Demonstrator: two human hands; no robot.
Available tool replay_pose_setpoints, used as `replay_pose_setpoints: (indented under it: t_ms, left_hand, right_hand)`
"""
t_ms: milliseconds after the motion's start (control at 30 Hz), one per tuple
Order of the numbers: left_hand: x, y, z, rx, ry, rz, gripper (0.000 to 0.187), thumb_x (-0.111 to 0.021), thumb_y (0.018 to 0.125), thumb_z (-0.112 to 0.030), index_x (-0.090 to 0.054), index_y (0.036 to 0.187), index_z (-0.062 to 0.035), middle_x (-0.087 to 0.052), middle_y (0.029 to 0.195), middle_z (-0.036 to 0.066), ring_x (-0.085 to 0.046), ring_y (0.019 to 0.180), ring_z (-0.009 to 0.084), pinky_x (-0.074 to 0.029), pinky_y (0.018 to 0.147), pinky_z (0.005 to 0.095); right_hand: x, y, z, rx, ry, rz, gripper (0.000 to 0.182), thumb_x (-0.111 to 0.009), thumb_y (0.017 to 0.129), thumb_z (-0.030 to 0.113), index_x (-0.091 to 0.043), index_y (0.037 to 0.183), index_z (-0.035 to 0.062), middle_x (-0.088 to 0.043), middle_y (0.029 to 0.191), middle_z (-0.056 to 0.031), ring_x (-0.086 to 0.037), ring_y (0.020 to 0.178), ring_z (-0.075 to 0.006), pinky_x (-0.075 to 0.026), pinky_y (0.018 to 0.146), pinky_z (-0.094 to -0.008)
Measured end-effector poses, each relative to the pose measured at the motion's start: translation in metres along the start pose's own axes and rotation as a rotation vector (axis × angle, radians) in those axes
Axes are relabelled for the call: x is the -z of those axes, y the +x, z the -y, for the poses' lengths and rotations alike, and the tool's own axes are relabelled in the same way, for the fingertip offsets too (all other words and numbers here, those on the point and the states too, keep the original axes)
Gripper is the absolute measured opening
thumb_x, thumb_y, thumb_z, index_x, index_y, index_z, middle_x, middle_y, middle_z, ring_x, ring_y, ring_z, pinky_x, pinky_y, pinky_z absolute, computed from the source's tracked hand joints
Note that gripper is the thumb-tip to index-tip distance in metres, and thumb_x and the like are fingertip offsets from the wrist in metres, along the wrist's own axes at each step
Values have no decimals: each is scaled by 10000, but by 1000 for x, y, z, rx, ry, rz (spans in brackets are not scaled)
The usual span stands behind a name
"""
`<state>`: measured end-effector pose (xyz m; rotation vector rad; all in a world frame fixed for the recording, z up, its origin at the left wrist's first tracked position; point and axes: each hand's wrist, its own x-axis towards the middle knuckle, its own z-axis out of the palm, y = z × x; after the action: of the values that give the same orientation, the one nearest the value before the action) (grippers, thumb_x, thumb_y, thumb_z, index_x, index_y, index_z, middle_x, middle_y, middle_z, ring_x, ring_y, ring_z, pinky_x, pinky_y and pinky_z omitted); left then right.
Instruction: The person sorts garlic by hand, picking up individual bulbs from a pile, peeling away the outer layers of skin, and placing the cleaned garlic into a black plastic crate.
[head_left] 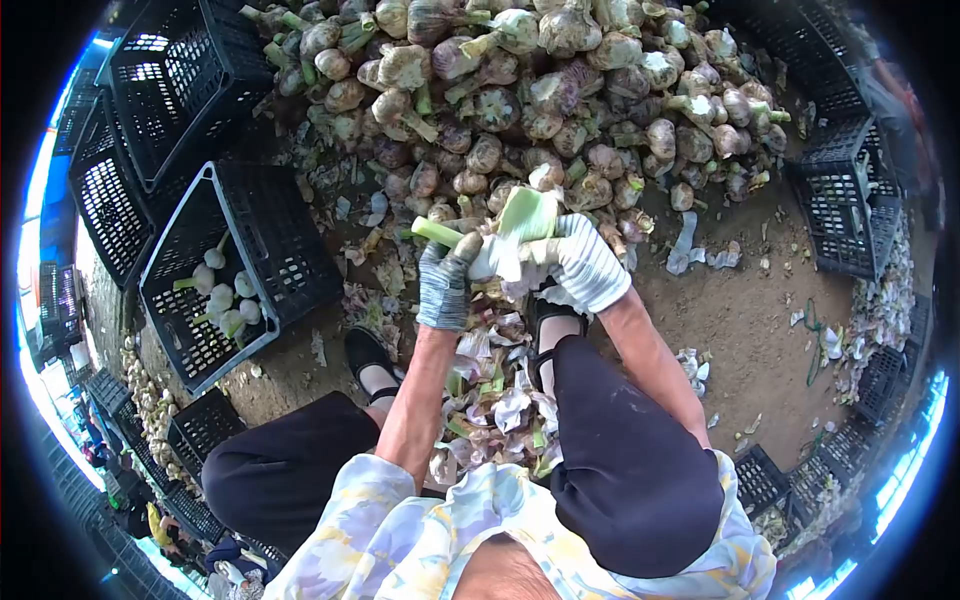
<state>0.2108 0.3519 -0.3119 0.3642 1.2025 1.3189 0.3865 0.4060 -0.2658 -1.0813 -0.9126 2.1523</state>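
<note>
In front of my knees, my left hand (446, 282), in a grey knitted glove, is closed around a head of garlic (487, 264) whose cut green stem (437, 233) points up to the left. My right hand (588, 262), gloved alike, pinches a broad pale-green strip of outer skin (528, 216) beside the bulb. Part of the bulb is hidden by the fingers and the strip. Just beyond both hands rises a large heap of unpeeled garlic (490, 152). Beneath them, between my feet, lie many shed skins (495, 400).
To the left, a tilted black crate (285, 240) holds several clean white garlic heads (225, 295). More black crates (165, 80) are stacked behind it. Other crates (840, 200) stand at the right. Skins litter the dirt floor (735, 310). People (165, 530) appear at the lower left.
</note>
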Motion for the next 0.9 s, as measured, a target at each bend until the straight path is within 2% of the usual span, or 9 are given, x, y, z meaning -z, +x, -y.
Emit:
replay_pose_setpoints:
  t_ms: [100, 233, 400, 433, 500, 567, 700, 833, 900]
  left_hand:
    - [-2, 0, -6, -68, -82, -48, 260, -636, 780, -129, -540, 987, -6, -616, 885, 108, -629, 752, 197, -554, 586, 294]
    - [-7, -5, -25, 26, -151, 113, 257, -631, 749, -77, -543, 967, 27, -624, 929, 152, -632, 815, 231, -545, 705, 322]
    - [24, -6, -35, 108, -505, 185, 340, -668, 752, -181, -538, 977, 36, -605, 964, 215, -628, 837, 297, -555, 721, 409]
    - [28, -6, -40, 89, -490, 278, 353, -676, 750, -200, -538, 975, 35, -607, 959, 211, -628, 839, 298, -554, 723, 413]
    - [15, 2, -47, -45, -333, 249, 430, -678, 751, -266, -537, 1025, 34, -601, 983, 197, -625, 846, 284, -545, 736, 393]
    - [15, 9, -46, -4, -323, 246, 469, -670, 762, -263, -520, 1083, 44, -600, 995, 167, -613, 880, 257, -520, 779, 359]
    - [6, 2, -49, -74, 27, 108, 344, -617, 803, -172, -550, 1086, 11, -604, 984, 102, -582, 908, 189, -470, 839, 322]
    - [-9, -2, -40, -221, 281, 85, 244, -632, 793, -114, -606, 1019, -23, -601, 931, 49, -558, 869, 142, -428, 832, 268]
    - [-11, -3, -36, -215, 298, 44, 260, -641, 793, -99, -590, 1036, -22, -600, 912, 49, -566, 858, 147, -447, 814, 273]
  right_hand:
    - [-1, -1, 16, 176, -363, -82, 294, -537, 727, -10, -605, 1012, -38, -643, 885, -54, -551, 781, -98, -453, 736, -246]
    - [2, 40, -12, 836, -1262, -328, 209, -513, 705, 16, -537, 913, 13, -560, 793, -197, -559, 740, -340, -467, 700, -381]
    - [15, 56, -32, 524, -1325, -480, 289, -550, 701, 73, -499, 971, -15, -564, 787, -209, -573, 720, -378, -466, 646, -434]
    - [16, 49, -37, 210, -1366, -389, 382, -557, 704, 80, -486, 1069, -8, -553, 905, -214, -557, 848, -368, -463, 738, -425]
    - [14, 36, -41, 518, -1530, -123, 353, -572, 705, 57, -521, 1051, 5, -496, 1075, -232, -476, 1037, -370, -412, 882, -420]
    - [14, 21, -18, 610, -1112, 48, 577, -634, 716, 39, -412, 1249, 26, -463, 1211, -160, -465, 1098, -284, -386, 942, -356]
    - [-13, 8, 6, 95, 67, 88, 559, -697, 733, 93, -440, 1224, 15, -538, 1101, -72, -544, 945, -149, -464, 810, -264]
    - [-21, 26, -11, 106, -223, -11, 470, -697, 753, 146, -495, 1151, 0, -581, 997, -68, -565, 874, -129, -486, 749, -260]
    - [-22, 28, -9, -172, -36, -57, 433, -677, 775, 162, -502, 1139, 4, -590, 984, -72, -578, 867, -143, -508, 683, -268]
